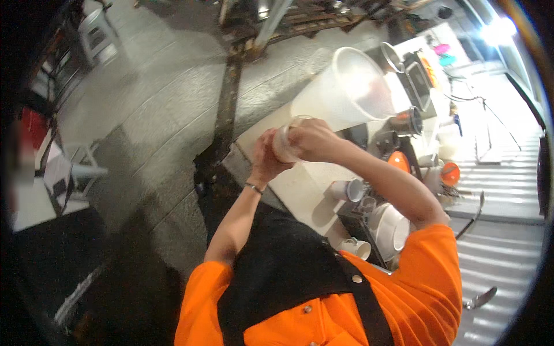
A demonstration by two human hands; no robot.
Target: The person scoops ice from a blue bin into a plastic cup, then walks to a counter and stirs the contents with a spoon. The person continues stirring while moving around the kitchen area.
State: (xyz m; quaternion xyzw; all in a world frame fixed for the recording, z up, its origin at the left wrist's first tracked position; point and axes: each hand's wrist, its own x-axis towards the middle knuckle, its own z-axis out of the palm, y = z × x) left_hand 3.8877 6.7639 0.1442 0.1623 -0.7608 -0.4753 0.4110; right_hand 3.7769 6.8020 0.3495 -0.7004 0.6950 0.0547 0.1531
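Note:
My left hand (263, 156) is wrapped around a round, clear plastic container (282, 145), with a dark band on that wrist. From the other side, my right hand (315, 140) grips the same container near its rim. Its contents are hidden by my fingers. Both hands are above a white counter (298, 184), close to its left edge. Just beyond them a tall translucent plastic bucket (322, 97) leans over with its mouth towards the upper right; something pinkish shows inside.
On the counter's right are a white cup (342, 190), a white tub (389, 231), a white mug (357, 248), an orange round item (399, 162) and a metal pot (411, 121). A white plastic stool (97, 36) stands on the grey floor (143, 99).

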